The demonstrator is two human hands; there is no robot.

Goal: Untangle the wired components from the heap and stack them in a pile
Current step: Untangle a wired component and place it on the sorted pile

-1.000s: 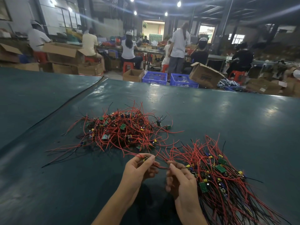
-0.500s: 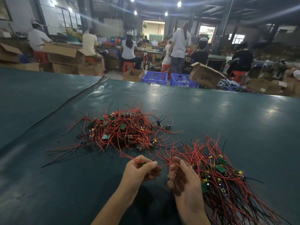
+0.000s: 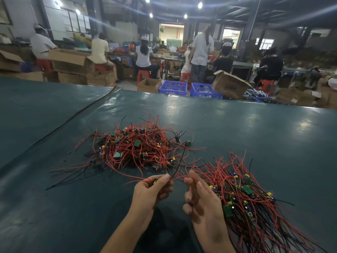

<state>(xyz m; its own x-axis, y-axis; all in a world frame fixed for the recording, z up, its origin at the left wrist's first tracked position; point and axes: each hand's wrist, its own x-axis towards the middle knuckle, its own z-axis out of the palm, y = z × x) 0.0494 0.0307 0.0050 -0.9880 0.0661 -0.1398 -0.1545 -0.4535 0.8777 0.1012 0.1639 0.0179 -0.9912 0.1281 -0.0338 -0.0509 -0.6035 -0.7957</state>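
Observation:
A tangled heap [image 3: 135, 150] of small green circuit boards with red and black wires lies in the middle of the dark green table [image 3: 255, 136]. To its right, near me, lies a sorted pile [image 3: 242, 194] with its wires fanned out toward the lower right. My left hand [image 3: 151, 192] pinches a small wired component [image 3: 155, 180] between thumb and fingers. My right hand [image 3: 200, 203] holds that component's red wires [image 3: 179, 177] just right of the left hand, its fingers curled round them.
A seam [image 3: 76, 117] in the table cover runs diagonally at the left. Beyond the far edge stand blue crates [image 3: 173, 88], cardboard boxes [image 3: 229, 84] and red stools. Several people work at benches in the background.
My left hand has risen slightly with the component. My right hand has shifted its fingers along the red wires, drawing them out between the two hands. Both piles stay put.

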